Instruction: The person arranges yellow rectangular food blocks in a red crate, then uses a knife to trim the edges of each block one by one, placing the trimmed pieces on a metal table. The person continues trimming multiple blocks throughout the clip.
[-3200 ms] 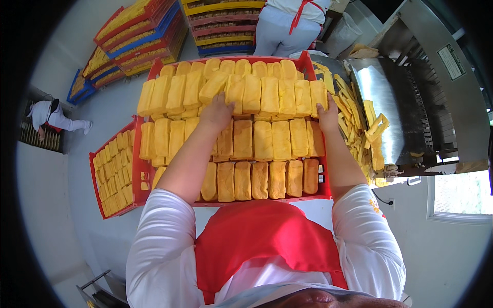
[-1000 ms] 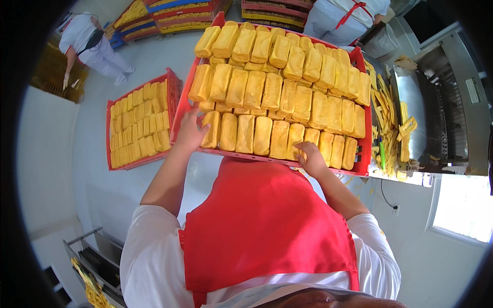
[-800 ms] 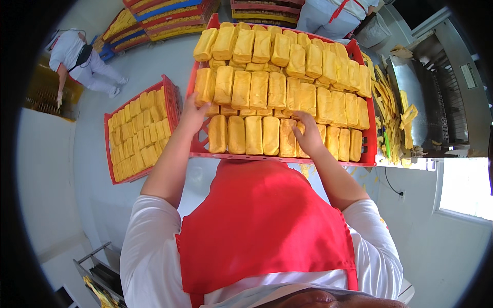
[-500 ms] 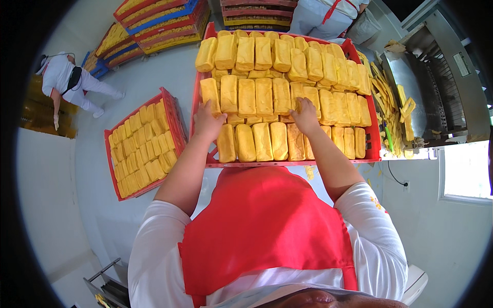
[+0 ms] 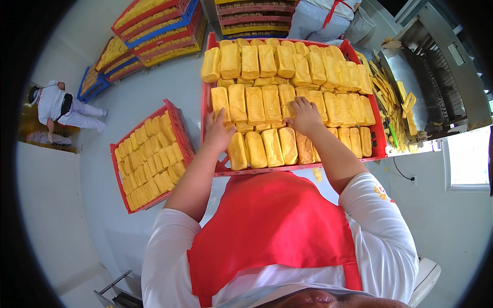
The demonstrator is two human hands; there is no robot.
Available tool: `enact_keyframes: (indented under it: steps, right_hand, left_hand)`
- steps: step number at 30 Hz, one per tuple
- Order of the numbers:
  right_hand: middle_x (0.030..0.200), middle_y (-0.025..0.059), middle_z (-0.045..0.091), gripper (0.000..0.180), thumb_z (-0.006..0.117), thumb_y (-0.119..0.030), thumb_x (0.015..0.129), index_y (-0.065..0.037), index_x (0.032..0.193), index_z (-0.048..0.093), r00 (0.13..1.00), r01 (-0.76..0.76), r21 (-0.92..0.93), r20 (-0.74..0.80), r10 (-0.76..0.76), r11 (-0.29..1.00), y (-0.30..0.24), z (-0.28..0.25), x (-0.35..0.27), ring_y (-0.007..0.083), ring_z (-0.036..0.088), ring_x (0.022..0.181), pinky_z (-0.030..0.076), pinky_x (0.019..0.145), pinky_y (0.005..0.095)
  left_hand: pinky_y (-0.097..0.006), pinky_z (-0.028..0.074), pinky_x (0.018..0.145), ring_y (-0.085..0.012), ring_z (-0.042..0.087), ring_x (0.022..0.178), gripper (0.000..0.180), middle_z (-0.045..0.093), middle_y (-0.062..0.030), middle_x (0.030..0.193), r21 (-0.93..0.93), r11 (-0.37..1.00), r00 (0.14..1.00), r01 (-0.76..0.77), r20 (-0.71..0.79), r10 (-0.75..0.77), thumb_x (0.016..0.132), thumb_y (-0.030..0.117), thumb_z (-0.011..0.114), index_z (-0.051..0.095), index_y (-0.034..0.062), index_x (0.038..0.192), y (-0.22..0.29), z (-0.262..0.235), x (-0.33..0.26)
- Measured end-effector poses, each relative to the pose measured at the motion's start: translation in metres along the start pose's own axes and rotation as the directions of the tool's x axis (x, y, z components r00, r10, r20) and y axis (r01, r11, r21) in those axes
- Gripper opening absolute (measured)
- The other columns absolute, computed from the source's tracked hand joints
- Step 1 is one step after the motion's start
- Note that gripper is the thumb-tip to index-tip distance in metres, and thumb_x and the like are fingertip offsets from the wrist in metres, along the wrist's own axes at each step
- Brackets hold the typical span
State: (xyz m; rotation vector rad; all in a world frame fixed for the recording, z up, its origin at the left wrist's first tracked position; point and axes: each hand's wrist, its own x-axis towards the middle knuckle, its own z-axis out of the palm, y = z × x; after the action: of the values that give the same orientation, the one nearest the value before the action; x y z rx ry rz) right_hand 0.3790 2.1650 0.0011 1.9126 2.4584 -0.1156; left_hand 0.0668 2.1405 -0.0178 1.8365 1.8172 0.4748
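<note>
Some yellow loaves [image 5: 286, 96] are partly hidden by right-hand fingers [image 5: 299, 106].

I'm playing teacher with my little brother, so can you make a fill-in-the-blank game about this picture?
1. The left hand and right hand touch loaf-shaped blocks that are ____ in colour.
2. The apron the person wears is ____.
3. In the picture, the second crate stands to the ____ of the big crate.
4. The bright window is on the ____ side of the picture.

Missing words: yellow; red; left; right.
</note>
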Motion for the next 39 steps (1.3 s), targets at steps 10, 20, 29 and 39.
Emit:
enact_keyframes:
  steps: [10, 20, 29, 39]
  right_hand:
    - [0.144, 0.0228, 0.039, 0.083, 0.069, -0.043, 0.08, 0.004, 0.14, 0.036, 0.939, -0.336, 0.543, 0.124, 0.322, 0.77, -0.023, 0.01, 0.031, 0.0339, 0.039, 0.132, 0.036, 0.107, 0.0428]
    - [0.147, 0.026, 0.035, 0.095, 0.074, -0.032, 0.078, 0.0, 0.15, 0.02, 0.85, -0.523, 0.734, 0.405, 0.338, 0.433, -0.001, 0.014, 0.051, 0.036, 0.041, 0.133, 0.04, 0.105, 0.0411]
    - [0.152, 0.0231, 0.03, 0.092, 0.069, -0.02, 0.086, -0.004, 0.153, 0.008, 0.878, -0.428, 0.833, 0.291, 0.381, 0.351, -0.021, 0.052, 0.007, 0.0334, 0.042, 0.132, 0.038, 0.106, 0.0367]
    - [0.12, 0.0127, 0.058, 0.049, 0.062, -0.015, 0.093, -0.001, 0.136, 0.04, 0.793, -0.383, 0.916, 0.391, 0.467, -0.117, -0.033, 0.046, -0.004, 0.0227, 0.056, 0.106, 0.048, 0.088, 0.0341]
  left_hand:
    - [-0.037, 0.034, 0.108, -0.0261, 0.045, 0.13, 0.074, 0.038, -0.0108, 0.148, -0.804, 0.498, 0.925, 0.326, 0.162, -0.344, 0.095, 0.023, 0.058, 0.014, 0.0095, 0.154, -0.022, 0.015, 0.019]
    - [-0.041, 0.034, 0.103, -0.0237, 0.044, 0.128, 0.069, 0.042, -0.0065, 0.144, -0.915, 0.133, 0.871, 0.381, 0.306, -0.384, 0.095, 0.024, 0.055, 0.018, 0.0193, 0.153, -0.004, -0.002, 0.007]
    - [-0.041, 0.039, 0.102, -0.0232, 0.046, 0.125, 0.06, 0.043, -0.0079, 0.143, -0.948, 0.203, 0.92, 0.245, 0.162, -0.357, 0.099, 0.02, 0.052, 0.022, 0.0148, 0.15, -0.005, 0.013, 0.012]
    - [-0.039, 0.048, 0.089, -0.0261, 0.059, 0.103, 0.057, 0.047, -0.0127, 0.132, -0.927, 0.228, 0.867, 0.297, 0.161, -0.472, 0.096, 0.02, 0.054, 0.023, 0.0176, 0.144, 0.0, 0.024, 0.016]
